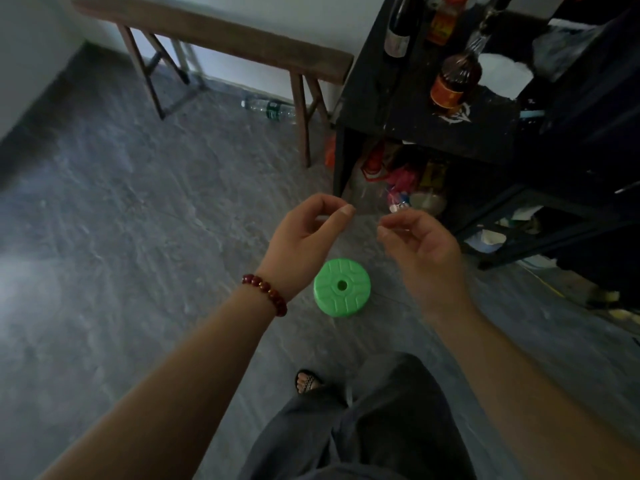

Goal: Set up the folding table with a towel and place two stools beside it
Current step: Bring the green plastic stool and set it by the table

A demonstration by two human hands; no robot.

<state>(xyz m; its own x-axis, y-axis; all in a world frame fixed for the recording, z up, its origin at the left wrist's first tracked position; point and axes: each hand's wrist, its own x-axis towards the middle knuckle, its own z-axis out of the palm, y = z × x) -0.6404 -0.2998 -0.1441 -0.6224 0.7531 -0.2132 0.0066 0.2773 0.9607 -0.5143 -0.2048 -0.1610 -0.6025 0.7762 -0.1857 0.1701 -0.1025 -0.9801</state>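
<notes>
A dim home room; beyond the fingers (322, 200) a wooden bench (221, 32) against a white wall (294, 12); to their right a black shelf (415, 116) crowded with bottles (455, 81).

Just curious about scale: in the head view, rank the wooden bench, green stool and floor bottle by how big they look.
1. wooden bench
2. green stool
3. plastic bottle
The stool is nearer the camera than the bottle, so its lead may partly come from nearness.

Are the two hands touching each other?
Apart. The head view shows grey floor in the gap between the left hand and the right hand.
</notes>
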